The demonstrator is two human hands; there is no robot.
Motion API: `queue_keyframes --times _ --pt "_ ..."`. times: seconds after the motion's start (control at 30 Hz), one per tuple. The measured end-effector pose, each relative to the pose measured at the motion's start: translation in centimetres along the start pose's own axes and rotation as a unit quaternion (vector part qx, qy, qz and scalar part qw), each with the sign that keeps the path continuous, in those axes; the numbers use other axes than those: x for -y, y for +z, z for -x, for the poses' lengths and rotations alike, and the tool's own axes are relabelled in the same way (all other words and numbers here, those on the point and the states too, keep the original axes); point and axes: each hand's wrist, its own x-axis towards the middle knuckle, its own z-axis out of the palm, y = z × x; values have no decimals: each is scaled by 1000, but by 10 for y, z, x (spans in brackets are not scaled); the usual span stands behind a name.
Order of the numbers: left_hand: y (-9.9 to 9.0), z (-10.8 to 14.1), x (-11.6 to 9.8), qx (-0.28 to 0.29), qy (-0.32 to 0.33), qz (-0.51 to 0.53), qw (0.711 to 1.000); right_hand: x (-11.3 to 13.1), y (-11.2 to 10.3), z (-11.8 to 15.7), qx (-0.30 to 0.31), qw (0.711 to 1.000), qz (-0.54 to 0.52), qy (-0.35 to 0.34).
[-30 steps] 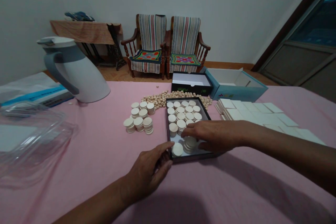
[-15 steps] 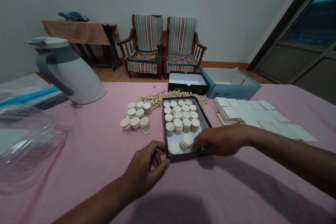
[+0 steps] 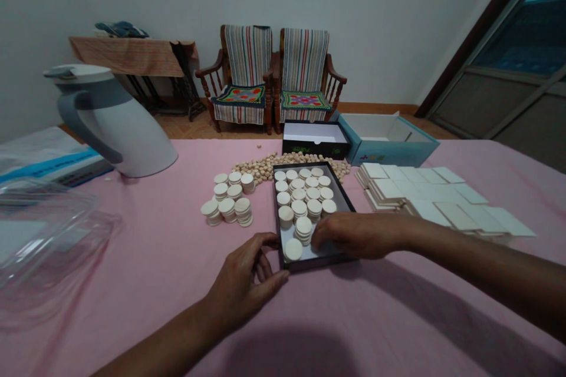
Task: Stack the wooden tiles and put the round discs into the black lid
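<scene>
A shallow black-edged box tray [image 3: 347, 195] holds several stacks of pale round discs. My left hand [image 3: 247, 280] grips the tray's near left corner, thumb at the front edge and fingers against the left side. Inside the tray, my right hand [image 3: 342, 235] is closed beside a short disc stack [image 3: 303, 230]; its fingertips are hidden, so what they hold does not show. A separate disc stack [image 3: 293, 250] sits in the near left corner of the tray. More disc stacks [image 3: 227, 207] stand on the pink cloth left of the tray.
Small wooden pieces [image 3: 260, 168] are heaped behind the tray. Thin pale square boards [image 3: 433, 194] lie at right. An open black box [image 3: 316, 147] and a blue box [image 3: 393, 153] stand behind. At left are a white jug [image 3: 132, 135] and clear plastic containers [image 3: 44, 230].
My right hand has moved left within the tray. The short disc stack beside it has shifted left and away from me, closer to the rows. My left hand has stayed at the corner.
</scene>
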Motion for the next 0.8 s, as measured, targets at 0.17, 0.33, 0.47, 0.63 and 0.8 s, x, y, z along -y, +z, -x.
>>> queue_keyframes --times 0.17,0.33,0.47,0.63,0.8 --pt "1 -1 -1 -3 -17 13 1000 2 0 -9 -17 998 45 -38" --pt "1 0 1 1 -9 24 1000 7 0 -16 -24 997 56 -51" --pt "1 0 1 2 -10 27 1000 11 0 -18 -28 998 45 -42" --pt "0 0 0 3 -11 29 1000 14 1 -17 -106 988 71 91" --pt "1 0 0 -3 -27 28 999 17 7 -25 -102 978 84 162"
